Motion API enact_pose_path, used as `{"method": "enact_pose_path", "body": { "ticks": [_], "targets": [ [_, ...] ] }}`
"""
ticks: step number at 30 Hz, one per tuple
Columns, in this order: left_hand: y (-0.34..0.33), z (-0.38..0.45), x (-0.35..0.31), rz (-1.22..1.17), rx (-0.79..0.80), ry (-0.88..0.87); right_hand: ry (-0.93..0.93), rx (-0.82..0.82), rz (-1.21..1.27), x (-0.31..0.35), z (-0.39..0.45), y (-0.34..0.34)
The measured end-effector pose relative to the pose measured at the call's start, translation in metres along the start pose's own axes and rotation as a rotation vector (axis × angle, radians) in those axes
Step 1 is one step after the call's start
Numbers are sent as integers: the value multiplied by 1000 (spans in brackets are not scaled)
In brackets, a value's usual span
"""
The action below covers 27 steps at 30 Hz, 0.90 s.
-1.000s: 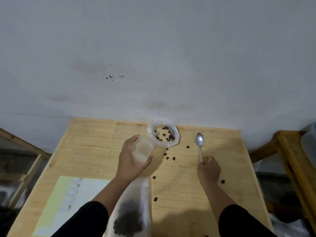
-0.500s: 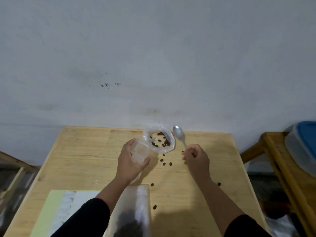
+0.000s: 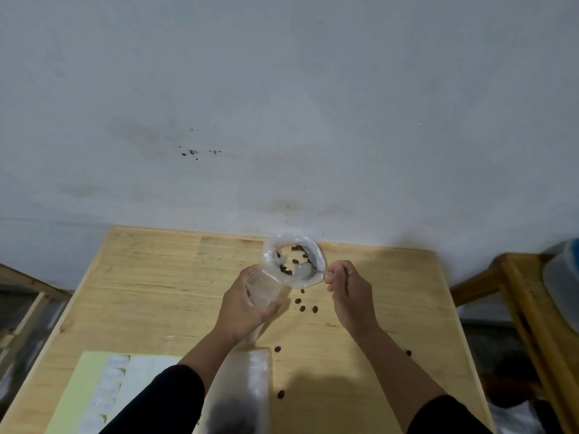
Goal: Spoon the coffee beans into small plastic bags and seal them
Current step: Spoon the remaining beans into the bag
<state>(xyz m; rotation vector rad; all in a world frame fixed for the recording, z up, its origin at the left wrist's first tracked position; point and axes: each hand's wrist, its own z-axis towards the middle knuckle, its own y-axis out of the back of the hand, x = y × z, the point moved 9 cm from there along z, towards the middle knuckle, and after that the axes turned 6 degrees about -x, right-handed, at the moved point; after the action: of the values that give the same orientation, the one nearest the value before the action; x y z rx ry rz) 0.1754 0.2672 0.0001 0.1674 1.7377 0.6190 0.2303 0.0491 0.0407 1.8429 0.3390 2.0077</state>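
Note:
A clear plastic bag of coffee beans point(image 3: 316, 255) sits open at the table's far edge, with a few dark beans inside. My right hand point(image 3: 347, 292) grips the handle of a metal spoon point(image 3: 305, 270), whose bowl lies inside that open bag. My left hand point(image 3: 244, 305) holds a small clear plastic bag point(image 3: 264, 286) open just left of the bean bag. Loose beans point(image 3: 302, 306) lie scattered on the wood between my hands.
The wooden table point(image 3: 150, 292) stands against a grey wall. A filled bag of beans point(image 3: 241, 393) lies near the front edge, beside a yellow sheet of labels point(image 3: 103, 389). More stray beans lie near the front. A wooden frame with a blue-lidded tub point(image 3: 564, 277) stands at right.
My right hand lifted the spoon off the table and moved left, bringing its bowl into the open bean bag. My left hand kept hold of the small bag.

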Motion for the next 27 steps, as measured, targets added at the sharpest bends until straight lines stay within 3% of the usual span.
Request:
{"method": "enact_pose_path", "body": {
  "ticks": [8,19,27],
  "targets": [
    [-19,11,-9,15,98,21,-25,44,-92,-15,12,-7],
    [-36,23,-5,12,139,104,-257,-21,135,-36,-8,-13],
    [-33,21,0,-51,149,128,-583,-176,359,-56,-21,-31]
  ]
}}
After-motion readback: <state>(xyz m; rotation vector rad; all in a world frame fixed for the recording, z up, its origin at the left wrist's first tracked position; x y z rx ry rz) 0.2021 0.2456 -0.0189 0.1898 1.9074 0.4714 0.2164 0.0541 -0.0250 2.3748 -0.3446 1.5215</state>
